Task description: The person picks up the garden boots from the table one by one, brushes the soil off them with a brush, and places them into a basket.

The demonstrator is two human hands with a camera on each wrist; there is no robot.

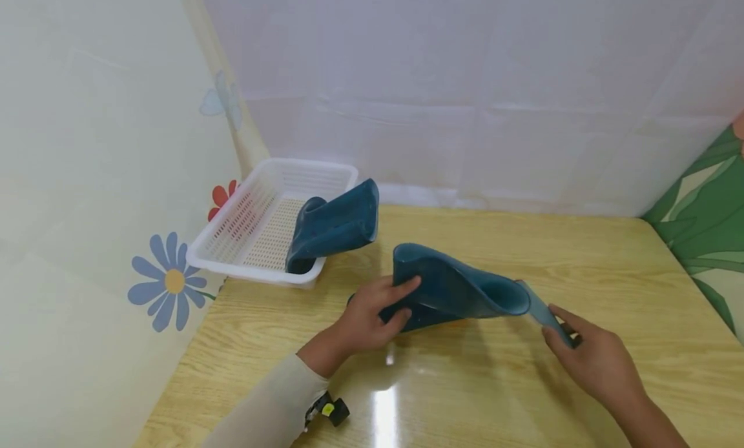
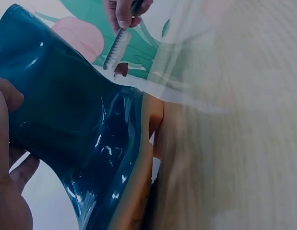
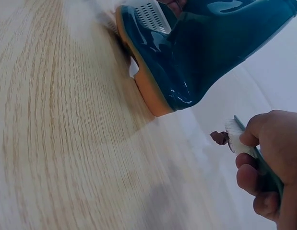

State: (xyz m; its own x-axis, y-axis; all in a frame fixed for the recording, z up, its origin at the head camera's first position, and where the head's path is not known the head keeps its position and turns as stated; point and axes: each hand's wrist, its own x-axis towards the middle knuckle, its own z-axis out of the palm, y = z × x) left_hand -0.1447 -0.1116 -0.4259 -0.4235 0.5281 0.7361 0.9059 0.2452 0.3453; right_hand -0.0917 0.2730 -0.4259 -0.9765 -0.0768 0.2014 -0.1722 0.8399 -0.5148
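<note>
A teal rubber boot [image 1: 442,283] with an orange-tan sole [image 2: 138,177] is held by its shaft in my left hand [image 1: 369,315]. The shaft is tilted, and the sole faces the tabletop. My right hand [image 1: 599,357] grips a brush [image 1: 545,315] with a green handle and white bristles, to the right of the boot. In the right wrist view, a small brown crumpled piece [image 3: 219,138] clings to the bristles [image 3: 234,136]. The brush stands apart from the boot there. A second teal boot [image 1: 337,225] lies in the white basket, its shaft leaning over the rim.
The white perforated basket [image 1: 250,272] stands at the table's back left, against the flower-printed sheet [image 1: 174,280]. A pale sheet [image 1: 465,112] hangs behind the wooden table [image 1: 581,254]. On my left sleeve [image 1: 279,396] is a small black device [image 1: 334,409].
</note>
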